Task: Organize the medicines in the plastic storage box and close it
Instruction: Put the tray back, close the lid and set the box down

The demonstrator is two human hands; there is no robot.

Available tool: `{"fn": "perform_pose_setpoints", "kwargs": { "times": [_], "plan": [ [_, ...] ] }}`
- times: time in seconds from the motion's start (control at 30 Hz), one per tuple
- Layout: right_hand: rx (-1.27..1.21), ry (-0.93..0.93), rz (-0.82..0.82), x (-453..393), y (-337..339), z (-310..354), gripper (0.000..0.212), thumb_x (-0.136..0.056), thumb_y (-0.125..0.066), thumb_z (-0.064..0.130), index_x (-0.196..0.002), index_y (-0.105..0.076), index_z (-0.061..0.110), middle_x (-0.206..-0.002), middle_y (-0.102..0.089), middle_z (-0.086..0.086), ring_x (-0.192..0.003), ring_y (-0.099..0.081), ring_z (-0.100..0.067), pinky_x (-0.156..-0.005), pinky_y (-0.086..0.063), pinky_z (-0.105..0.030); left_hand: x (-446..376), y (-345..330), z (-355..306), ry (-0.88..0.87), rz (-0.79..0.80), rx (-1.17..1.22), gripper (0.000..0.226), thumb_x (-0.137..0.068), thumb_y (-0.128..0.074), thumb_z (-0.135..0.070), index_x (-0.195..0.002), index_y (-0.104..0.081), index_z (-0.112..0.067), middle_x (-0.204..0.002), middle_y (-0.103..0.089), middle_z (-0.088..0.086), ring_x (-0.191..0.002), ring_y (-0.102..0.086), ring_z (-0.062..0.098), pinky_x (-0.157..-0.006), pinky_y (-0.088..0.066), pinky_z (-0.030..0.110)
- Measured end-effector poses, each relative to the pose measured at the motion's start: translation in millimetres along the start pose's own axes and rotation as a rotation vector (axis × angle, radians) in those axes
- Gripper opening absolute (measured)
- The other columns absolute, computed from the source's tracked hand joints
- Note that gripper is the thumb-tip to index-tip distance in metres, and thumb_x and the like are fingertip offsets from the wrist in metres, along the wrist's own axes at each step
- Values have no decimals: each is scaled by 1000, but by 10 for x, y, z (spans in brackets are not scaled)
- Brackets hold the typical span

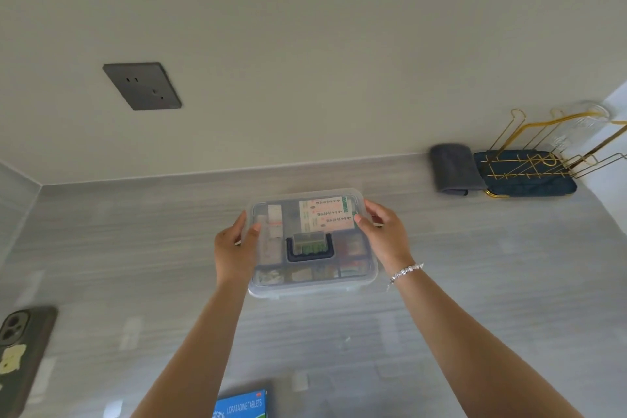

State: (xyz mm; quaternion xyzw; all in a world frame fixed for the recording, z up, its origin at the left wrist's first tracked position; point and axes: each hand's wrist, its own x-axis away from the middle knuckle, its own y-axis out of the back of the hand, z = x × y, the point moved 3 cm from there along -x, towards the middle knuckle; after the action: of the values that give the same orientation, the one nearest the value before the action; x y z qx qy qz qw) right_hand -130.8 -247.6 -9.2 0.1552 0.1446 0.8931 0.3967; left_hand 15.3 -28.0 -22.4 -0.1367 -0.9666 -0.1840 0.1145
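- Clear plastic storage box (314, 285) sits on the grey countertop (475, 282), roughly mid-counter, w/ its see-thru lid (307, 195) on top.
- Left hand (234, 248) grips the box's left edge: thumb on the lid, fingers curled round the side.
- Right hand (381, 231) does the same on the right edge, thumb on top near the back corner. Beaded bracelet (405, 271) on that wrist.
- Thru the lid: medicine packets in compartments, a white box w/ red print (325, 214) at the back, dark handle (310, 249) in the middle. Smaller stuff too blurry to tell.
- Can't tell if the latches are snapped.
- Blue loratadine tablets box (242, 404) lies at the near edge, well apart from the storage box.
- Phone (20, 360) far left, grey folded cloth (453, 168) and gold wire rack (549, 149) on a dark tray back right, wall socket (142, 85) on the wall.
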Motion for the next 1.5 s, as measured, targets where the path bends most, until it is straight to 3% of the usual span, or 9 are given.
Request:
{"fn": "perform_pose_setpoints", "kwargs": {
  "times": [0.23,0.5,0.7,0.8,0.93,1.13,1.27,1.37,1.5],
  "plan": [
    [23,12,27,-23,-53,-38,33,-89,-56,20,-122,-60,19,-109,-67,4,-103,-61,-16,-80,-53,-25,-68,-55,84,-7,8,-39,34,-91,-52,-32,-125,-54,-33,-69,-53,-11,-65,-47,14,-53,-38,19],
    [101,-247,153,-15,-65,-218,59,-89,-48,50,-137,-40,19,-139,-49,-4,-123,-49,-23,-90,-39,-29,-61,-68,228,117,66,-45,55,-90,-46,-47,-140,-40,-24,-138,-51,8,-124,-49,28,-94,-40,32],
    [167,-401,209,-56,50,-237,52,-78,-52,65,-74,-45,13,-70,-48,-2,-66,-47,-20,-63,-40,-28,-46,-11,263,228,-15,-63,69,-80,-58,-55,-135,-43,-17,-126,-56,7,-115,-54,28,-92,-44,39],
    [237,-266,84,-17,61,-120,50,-81,-57,54,-55,-36,18,-50,-36,5,-47,-38,-13,-44,-26,-23,11,39,192,146,-102,-188,41,-75,-59,-59,-89,-62,-20,-80,-63,-1,-78,-60,23,-65,-48,33],
    [253,-148,33,89,-2,-71,33,-86,-57,42,-86,-62,9,-62,-51,6,-58,-51,-14,-44,-33,-21,99,32,99,67,-115,-221,43,-81,-56,-54,-70,-58,-12,-59,-55,-1,-59,-52,22,-49,-35,27],
    [2,-176,152,262,32,-128,50,-89,-56,25,-137,-41,28,-107,-59,15,-91,-57,-4,-55,-42,0,177,53,199,69,110,21,47,-91,-52,-30,-137,-43,-25,-120,-59,-5,-110,-57,18,-88,-47,30],
    [-31,-197,85,329,-47,-113,55,-92,-51,21,-143,-32,26,-121,-58,7,-92,-61,-9,-48,-40,2,261,33,227,73,73,91,53,-92,-52,-30,-142,-34,-29,-141,-48,-5,-125,-48,18,-101,-42,32],
    [24,-191,23,331,-99,-80,52,-94,-46,21,-143,-30,25,-129,-58,2,-82,-63,-10,-44,-43,-7,318,-32,182,76,-14,45,51,-93,-50,-32,-141,-34,-28,-142,-47,-4,-123,-50,18,-82,-43,20],
    [-10,-228,109,332,-82,-124,56,-95,-45,25,-146,-22,29,-140,-49,4,-111,-57,-16,-57,-46,-10,304,-31,203,77,18,106,52,-94,-49,-30,-143,-31,-29,-146,-42,-7,-132,-42,18,-96,-38,23]
  ]
}}
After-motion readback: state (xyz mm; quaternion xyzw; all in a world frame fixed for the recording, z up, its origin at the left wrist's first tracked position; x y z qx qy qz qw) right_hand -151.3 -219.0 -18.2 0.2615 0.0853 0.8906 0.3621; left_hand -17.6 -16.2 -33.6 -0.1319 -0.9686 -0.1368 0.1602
